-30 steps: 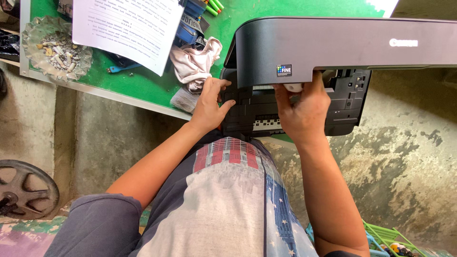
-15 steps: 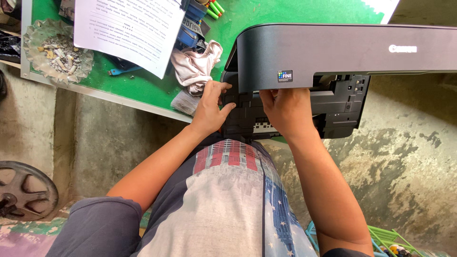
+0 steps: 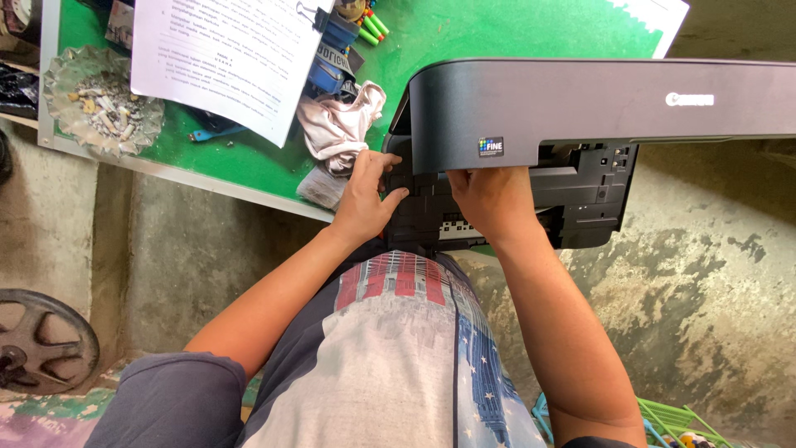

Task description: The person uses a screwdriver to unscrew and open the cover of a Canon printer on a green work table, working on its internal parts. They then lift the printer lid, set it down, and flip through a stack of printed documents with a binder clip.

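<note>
A black printer [image 3: 580, 108] lies on the green table [image 3: 497, 33] with its lid raised and its front hanging over the table's edge. My left hand [image 3: 365, 199] grips the printer's left front corner, thumb on the dark body. My right hand [image 3: 489, 203] reaches under the raised lid into the open inside, its fingertips hidden there. Whether it holds any part I cannot tell.
A crumpled whitish cloth [image 3: 340, 124] lies by my left hand. Printed sheets [image 3: 224, 58] under a clip, green markers [image 3: 373, 23] and a glass ashtray [image 3: 99, 104] full of butts sit on the table's left. A metal wheel [image 3: 37, 340] lies on the floor, a green basket [image 3: 663, 419] at lower right.
My right hand has slid left along the printer's front and further in under the lid. My left hand has stayed on the left corner.
</note>
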